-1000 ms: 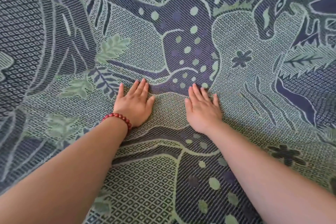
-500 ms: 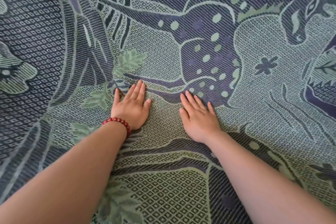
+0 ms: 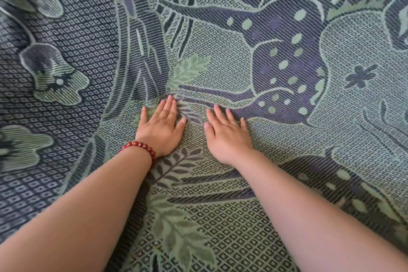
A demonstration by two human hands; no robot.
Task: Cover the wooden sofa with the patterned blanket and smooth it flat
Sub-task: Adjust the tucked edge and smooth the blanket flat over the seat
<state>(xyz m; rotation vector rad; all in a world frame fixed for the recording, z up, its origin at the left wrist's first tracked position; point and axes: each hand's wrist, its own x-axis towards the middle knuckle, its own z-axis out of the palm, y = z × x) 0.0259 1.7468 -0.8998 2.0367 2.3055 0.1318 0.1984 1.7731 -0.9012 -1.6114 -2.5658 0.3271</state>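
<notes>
The patterned blanket [image 3: 276, 134], woven in green, navy and purple with deer, leaves and flowers, fills the whole head view. The wooden sofa lies hidden beneath it. My left hand [image 3: 162, 130], with a red bead bracelet at the wrist, presses flat on the cloth with straight fingers. My right hand [image 3: 227, 133] lies flat beside it, a palm's width to the right, fingers straight and pointing away from me. A faint crease runs just beyond both sets of fingertips, where the cloth bends upward.
Beyond the hands the blanket rises as if over a backrest. To the left the cloth shows dark flower shapes [image 3: 55, 77] and soft folds. No edge of the blanket or the sofa is in view.
Both flat hands have slid leftward across the blanket. The spotted deer pattern has shifted to the right in the view, and the flowers on the left have come in.
</notes>
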